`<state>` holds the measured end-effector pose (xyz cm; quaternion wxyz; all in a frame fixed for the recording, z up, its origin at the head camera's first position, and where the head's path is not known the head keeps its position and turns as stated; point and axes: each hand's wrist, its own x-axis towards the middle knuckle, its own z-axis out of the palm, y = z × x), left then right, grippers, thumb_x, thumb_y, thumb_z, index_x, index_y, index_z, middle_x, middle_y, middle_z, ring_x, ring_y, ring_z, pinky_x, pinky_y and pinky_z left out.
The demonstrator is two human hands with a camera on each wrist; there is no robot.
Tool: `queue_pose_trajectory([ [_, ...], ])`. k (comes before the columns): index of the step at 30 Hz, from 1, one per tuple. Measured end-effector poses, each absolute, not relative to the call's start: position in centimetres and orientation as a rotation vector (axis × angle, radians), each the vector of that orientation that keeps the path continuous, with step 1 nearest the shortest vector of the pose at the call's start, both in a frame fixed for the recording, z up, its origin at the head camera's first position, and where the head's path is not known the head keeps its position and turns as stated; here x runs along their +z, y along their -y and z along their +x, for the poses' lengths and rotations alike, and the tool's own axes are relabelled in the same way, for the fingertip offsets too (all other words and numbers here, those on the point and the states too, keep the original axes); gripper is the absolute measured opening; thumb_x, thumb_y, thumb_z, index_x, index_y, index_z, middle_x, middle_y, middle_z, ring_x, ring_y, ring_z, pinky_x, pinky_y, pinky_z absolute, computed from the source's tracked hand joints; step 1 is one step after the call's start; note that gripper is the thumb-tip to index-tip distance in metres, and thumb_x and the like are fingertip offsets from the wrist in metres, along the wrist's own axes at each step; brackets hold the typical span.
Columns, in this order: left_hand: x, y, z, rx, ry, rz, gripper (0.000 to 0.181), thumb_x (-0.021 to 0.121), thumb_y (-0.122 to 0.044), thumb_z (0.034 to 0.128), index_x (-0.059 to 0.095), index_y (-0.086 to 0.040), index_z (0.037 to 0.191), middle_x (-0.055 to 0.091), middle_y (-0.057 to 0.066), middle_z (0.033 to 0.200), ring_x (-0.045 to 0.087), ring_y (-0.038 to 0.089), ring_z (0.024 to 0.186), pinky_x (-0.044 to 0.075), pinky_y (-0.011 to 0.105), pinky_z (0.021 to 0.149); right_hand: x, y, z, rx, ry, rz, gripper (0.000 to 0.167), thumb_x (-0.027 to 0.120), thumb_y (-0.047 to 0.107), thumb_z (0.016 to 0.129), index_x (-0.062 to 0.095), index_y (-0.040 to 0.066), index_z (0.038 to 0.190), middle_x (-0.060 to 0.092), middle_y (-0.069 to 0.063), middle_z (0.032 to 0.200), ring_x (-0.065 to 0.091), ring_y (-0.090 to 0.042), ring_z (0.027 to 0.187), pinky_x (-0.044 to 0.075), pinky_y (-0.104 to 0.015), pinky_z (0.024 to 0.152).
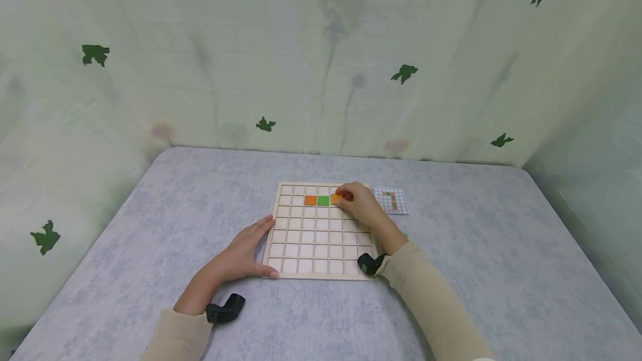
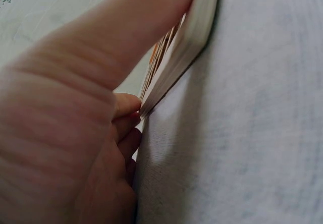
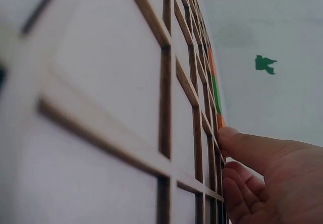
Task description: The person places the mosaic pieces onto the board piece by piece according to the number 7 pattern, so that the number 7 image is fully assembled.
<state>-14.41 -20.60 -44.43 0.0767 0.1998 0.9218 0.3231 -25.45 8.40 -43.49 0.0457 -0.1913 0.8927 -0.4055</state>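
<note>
A wooden grid board point(image 1: 307, 236) lies on the table, with an orange tile point(image 1: 310, 200) and a green tile point(image 1: 323, 200) side by side in its second row from the top. Just right of the green one, my right hand point(image 1: 363, 205) pinches another orange tile point(image 1: 334, 199) between thumb and fingers, partly covering it; the right wrist view shows the thumb point(image 3: 247, 146) against that tile at the board's far part. My left hand point(image 1: 243, 252) rests along the board's left side, fingertips and thumb touching the frame. Its thumb crosses the left wrist view near the board's edge point(image 2: 189, 50).
A small card point(image 1: 391, 201) printed with a coloured grid pattern lies on the table beside the board's upper right corner. Behind the table point(image 1: 210, 194) hangs a pale curtain point(image 1: 301, 71) with green bird shapes. Black wrist cameras point(image 1: 227, 308) sit on both wrists.
</note>
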Motion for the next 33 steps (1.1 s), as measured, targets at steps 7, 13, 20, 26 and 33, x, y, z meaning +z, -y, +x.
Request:
queue_pose_trajectory([
  [7,-44.3,20.7,-14.3,0.977,-2.761,0.591,0.116,0.076,-0.057,0.0563,0.022,-0.001,0.142,0.016,0.014,0.147,0.016,0.038,0.130,0.017,0.057,0.099,-43.1,-8.1,-25.2,-1.183,-2.717,-0.564,0.026,0.065,0.014,0.083,0.065,0.010,0.109,0.053,-0.004,0.101,0.049,-0.019,0.087,0.043,-0.033,0.075],
  [13,-44.4,20.6,-14.3,0.971,-2.748,0.597,0.116,0.075,-0.057,0.0572,0.021,-0.001,0.142,0.015,0.014,0.147,0.015,0.037,0.131,0.017,0.057,0.099,-42.2,-8.8,-24.7,-1.272,-2.671,-0.503,0.039,0.063,0.016,0.086,0.056,0.010,0.123,0.053,-0.007,0.111,0.050,-0.021,0.098,0.043,-0.035,0.082],
  [20,-44.2,20.6,-14.3,0.960,-2.750,0.578,0.117,0.076,-0.057,0.0565,0.020,-0.001,0.142,0.015,0.015,0.147,0.015,0.037,0.131,0.017,0.056,0.100,-39.7,-11.2,-23.2,-1.412,-2.658,-0.552,0.048,0.065,0.019,0.083,0.050,0.008,0.128,0.051,-0.010,0.121,0.047,-0.027,0.108,0.039,-0.038,0.091],
  [26,-44.3,20.7,-14.3,0.963,-2.753,0.585,0.117,0.076,-0.057,0.0564,0.020,-0.001,0.142,0.015,0.015,0.147,0.015,0.037,0.131,0.017,0.056,0.100,-38.7,-14.2,-21.1,-1.358,-2.735,-0.563,0.047,0.066,0.020,0.082,0.051,0.012,0.126,0.051,-0.005,0.122,0.048,-0.024,0.109,0.039,-0.041,0.091],
  [33,-44.4,20.7,-14.3,0.979,-2.759,0.596,0.116,0.076,-0.057,0.0561,0.021,-0.001,0.142,0.016,0.015,0.147,0.016,0.037,0.131,0.017,0.056,0.099,-40.1,-17.4,-18.8,-1.258,-2.762,-0.572,0.044,0.067,0.016,0.082,0.054,0.008,0.123,0.053,-0.008,0.119,0.050,-0.028,0.106,0.042,-0.042,0.088],
])
